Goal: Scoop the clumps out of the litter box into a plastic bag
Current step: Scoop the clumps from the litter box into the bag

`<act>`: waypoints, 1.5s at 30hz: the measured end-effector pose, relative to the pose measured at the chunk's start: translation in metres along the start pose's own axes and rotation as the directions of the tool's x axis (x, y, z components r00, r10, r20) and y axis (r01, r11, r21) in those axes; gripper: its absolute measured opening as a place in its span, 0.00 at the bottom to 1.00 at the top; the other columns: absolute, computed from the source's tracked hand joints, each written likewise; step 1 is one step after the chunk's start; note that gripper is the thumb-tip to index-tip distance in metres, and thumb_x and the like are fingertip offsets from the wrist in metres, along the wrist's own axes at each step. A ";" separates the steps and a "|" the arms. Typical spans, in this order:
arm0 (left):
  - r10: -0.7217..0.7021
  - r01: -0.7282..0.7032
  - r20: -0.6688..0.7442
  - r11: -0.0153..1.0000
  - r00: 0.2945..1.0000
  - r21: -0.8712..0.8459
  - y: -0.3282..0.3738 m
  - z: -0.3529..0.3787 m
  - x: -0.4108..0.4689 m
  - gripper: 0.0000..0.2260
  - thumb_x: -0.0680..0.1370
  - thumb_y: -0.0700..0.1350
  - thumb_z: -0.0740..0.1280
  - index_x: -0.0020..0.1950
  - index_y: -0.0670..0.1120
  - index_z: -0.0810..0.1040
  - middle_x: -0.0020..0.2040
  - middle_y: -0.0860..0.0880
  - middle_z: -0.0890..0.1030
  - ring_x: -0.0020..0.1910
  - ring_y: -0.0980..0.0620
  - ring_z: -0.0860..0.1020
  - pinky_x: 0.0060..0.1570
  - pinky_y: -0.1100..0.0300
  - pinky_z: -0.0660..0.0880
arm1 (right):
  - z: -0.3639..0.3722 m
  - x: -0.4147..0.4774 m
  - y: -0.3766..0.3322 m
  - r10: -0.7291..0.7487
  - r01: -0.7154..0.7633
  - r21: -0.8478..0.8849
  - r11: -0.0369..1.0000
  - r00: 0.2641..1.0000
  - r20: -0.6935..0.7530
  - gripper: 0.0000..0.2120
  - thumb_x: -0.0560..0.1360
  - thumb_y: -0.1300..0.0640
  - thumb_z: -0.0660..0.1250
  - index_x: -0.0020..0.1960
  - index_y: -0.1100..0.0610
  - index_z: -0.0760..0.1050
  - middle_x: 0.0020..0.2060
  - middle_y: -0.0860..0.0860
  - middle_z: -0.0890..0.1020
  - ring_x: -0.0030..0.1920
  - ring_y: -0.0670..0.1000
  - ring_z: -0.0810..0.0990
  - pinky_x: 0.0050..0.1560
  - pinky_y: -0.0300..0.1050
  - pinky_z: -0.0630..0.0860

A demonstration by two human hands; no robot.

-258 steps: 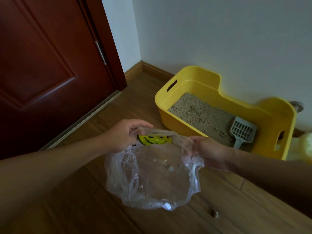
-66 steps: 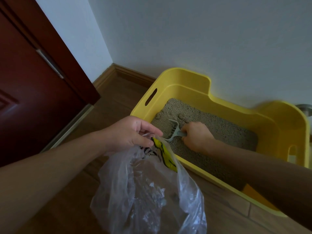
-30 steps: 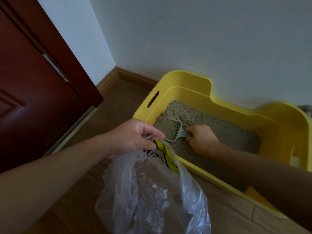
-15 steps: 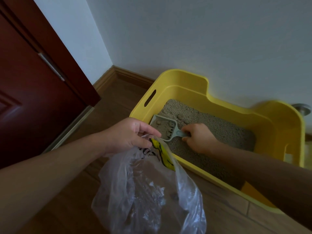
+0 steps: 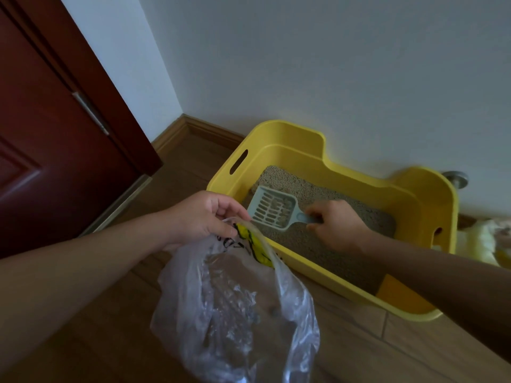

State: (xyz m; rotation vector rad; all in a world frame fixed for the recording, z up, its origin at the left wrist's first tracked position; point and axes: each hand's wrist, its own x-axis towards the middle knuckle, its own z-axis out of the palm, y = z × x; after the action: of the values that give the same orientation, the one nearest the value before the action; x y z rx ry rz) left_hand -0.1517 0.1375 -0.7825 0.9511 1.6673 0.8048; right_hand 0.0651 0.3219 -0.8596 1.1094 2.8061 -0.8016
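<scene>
Now my right hand (image 5: 336, 225), closed on the scoop (image 5: 272, 208), has lifted clumps (image 5: 278, 207) clear of the litter, ready for the bag (image 5: 235, 305) my left hand (image 5: 206, 217) pinches open mid-frame.

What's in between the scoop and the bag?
In the head view, only the litter box's yellow front rim separates the scoop from the plastic bag, held by the left hand.

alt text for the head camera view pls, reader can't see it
The right hand holds a pale slotted scoop carrying clumps above the litter in a yellow litter box. The left hand holds a clear plastic bag open just outside the box's near wall, on a wooden floor.
</scene>
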 end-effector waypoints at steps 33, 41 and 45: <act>-0.037 0.038 -0.050 0.999 0.998 0.015 -0.007 0.011 -0.009 0.22 0.70 0.21 0.66 0.51 0.46 0.83 0.56 0.41 0.83 0.60 0.44 0.80 0.63 0.48 0.75 | -0.073 -0.126 -0.019 -0.326 0.325 0.034 0.945 0.941 0.093 0.10 0.72 0.59 0.74 0.51 0.48 0.84 0.40 0.39 0.81 0.42 0.40 0.78 0.41 0.36 0.73; -0.026 0.027 0.021 0.999 0.999 -0.036 -0.005 0.013 -0.010 0.26 0.70 0.18 0.62 0.52 0.47 0.82 0.54 0.48 0.83 0.54 0.58 0.82 0.48 0.66 0.79 | -0.045 -0.119 -0.055 -0.390 0.407 0.000 0.914 0.875 0.286 0.11 0.76 0.57 0.69 0.56 0.51 0.83 0.45 0.46 0.84 0.44 0.45 0.80 0.46 0.46 0.78; -0.026 0.027 0.034 0.999 0.999 -0.034 -0.009 0.010 -0.010 0.27 0.69 0.18 0.61 0.53 0.47 0.82 0.55 0.48 0.83 0.55 0.59 0.81 0.45 0.68 0.77 | -0.033 -0.108 -0.063 -0.399 0.432 -0.036 0.901 0.860 0.318 0.10 0.79 0.56 0.65 0.56 0.52 0.82 0.45 0.47 0.85 0.45 0.48 0.81 0.47 0.50 0.77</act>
State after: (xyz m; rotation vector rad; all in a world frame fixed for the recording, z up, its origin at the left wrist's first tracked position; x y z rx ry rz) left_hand -0.1424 0.1254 -0.7882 0.9128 1.6295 0.7935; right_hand 0.1109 0.2305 -0.7810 0.3183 2.8033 -0.7529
